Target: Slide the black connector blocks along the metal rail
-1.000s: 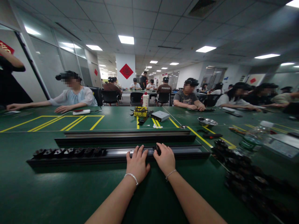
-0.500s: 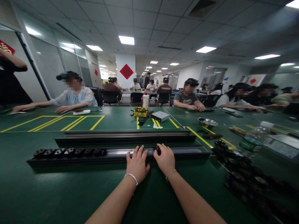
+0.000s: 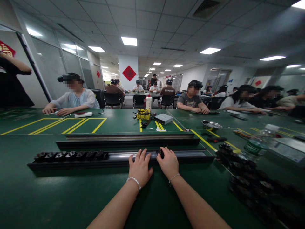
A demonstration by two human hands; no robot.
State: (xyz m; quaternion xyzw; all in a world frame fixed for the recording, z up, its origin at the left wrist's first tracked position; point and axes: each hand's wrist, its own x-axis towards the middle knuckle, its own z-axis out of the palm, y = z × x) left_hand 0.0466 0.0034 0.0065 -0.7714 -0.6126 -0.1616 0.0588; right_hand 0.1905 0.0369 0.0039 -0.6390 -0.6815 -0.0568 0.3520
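Green bench (image 3: 71, 197): hands and module unmoved over the last second, so no visible progress along the rail (image 3: 190, 154).
Right hand (image 3: 168, 162) pinches a small black module (image 3: 162, 154) at the rail's channel; fingers cover most of it, so can't confirm seating. Left hand (image 3: 140, 168) lies across the channel beside it, fingers spread, nothing grasped. Seven black modules (image 3: 81, 155), some with shiny metal tops, line the left end.
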